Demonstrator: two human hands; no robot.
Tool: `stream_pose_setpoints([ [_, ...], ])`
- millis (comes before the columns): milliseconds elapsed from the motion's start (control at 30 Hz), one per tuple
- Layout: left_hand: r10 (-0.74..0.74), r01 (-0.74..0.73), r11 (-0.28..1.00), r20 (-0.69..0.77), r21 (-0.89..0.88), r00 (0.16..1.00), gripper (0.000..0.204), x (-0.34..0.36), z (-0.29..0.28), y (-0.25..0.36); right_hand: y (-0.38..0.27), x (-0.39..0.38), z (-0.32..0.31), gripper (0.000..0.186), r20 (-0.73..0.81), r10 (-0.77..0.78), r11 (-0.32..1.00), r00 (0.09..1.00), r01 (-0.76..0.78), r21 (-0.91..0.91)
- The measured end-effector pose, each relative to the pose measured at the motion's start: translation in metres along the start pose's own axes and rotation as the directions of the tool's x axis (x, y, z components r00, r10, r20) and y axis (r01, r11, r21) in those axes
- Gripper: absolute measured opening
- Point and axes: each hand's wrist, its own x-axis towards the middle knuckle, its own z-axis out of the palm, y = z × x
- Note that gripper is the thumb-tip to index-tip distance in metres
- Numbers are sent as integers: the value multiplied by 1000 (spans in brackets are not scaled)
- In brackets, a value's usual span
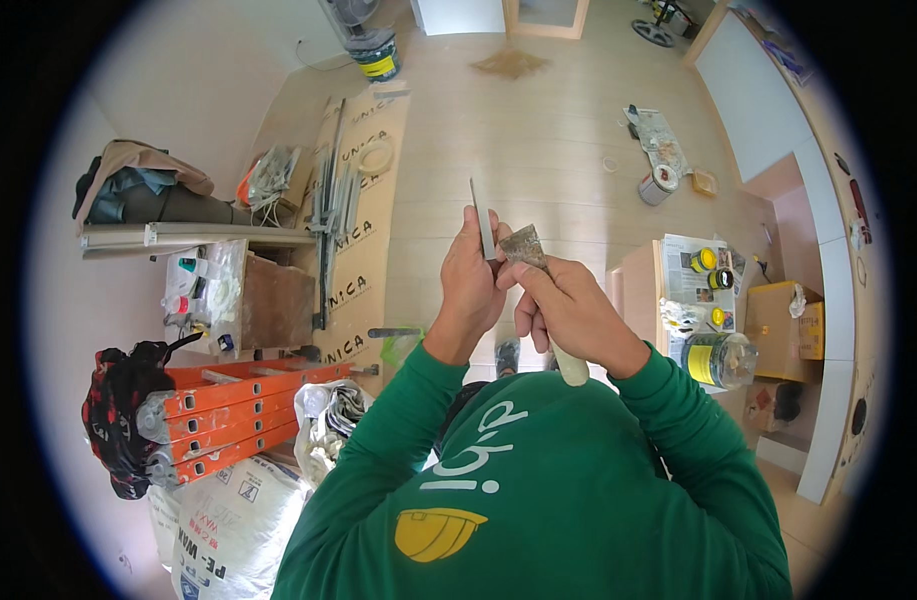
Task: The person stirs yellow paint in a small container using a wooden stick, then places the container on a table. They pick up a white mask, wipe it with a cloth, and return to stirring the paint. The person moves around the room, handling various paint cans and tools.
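In front of my chest my left hand (pixel 466 285) is closed on a thin grey metal blade (pixel 481 218), seen nearly edge-on and pointing up and away. It may be a wide scraper, but its lower part is hidden by my fingers. My right hand (pixel 578 310) grips a putty knife (pixel 523 248) with a worn, stained blade. Its pale handle (pixel 570 368) sticks out below my palm toward me. The two hands are close together, fingers almost meeting. The putty knife's blade is right beside the grey blade; I cannot tell whether they touch.
An orange ladder (pixel 233 420) lies at left near white sacks (pixel 243 510). Printed brown board (pixel 363 250) covers floor beyond it. At right, a newspaper-covered surface (pixel 683 265) bears small yellow-lidded jars and a large clear tub (pixel 713 360). A paint can (pixel 658 185) and a dust pile (pixel 511 64) stand farther off.
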Motion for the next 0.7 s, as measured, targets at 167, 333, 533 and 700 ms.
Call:
stream_pose_setpoints([
  [167, 73, -73, 997, 32, 2, 997, 40, 15, -15, 2, -1, 15, 8, 38, -4, -4, 1000, 1000, 4, -8],
  [333, 113, -112, 992, -12, 63, 994, 41, 22, -17, -2, -3, 23, 7, 37, -22, -16, 993, 1000, 13, -118],
  [533, 202, -175, 901, -27, 396, 979, 46, 20, -12, -5, 4, 25, -4, 38, -35, 11, 985, 999, -17, -172],
  [700, 305, -257, 833, -20, 490, 952, 47, 22, -6, -18, 12, 24, -11, 35, -20, -51, 970, 998, 45, -239],
])
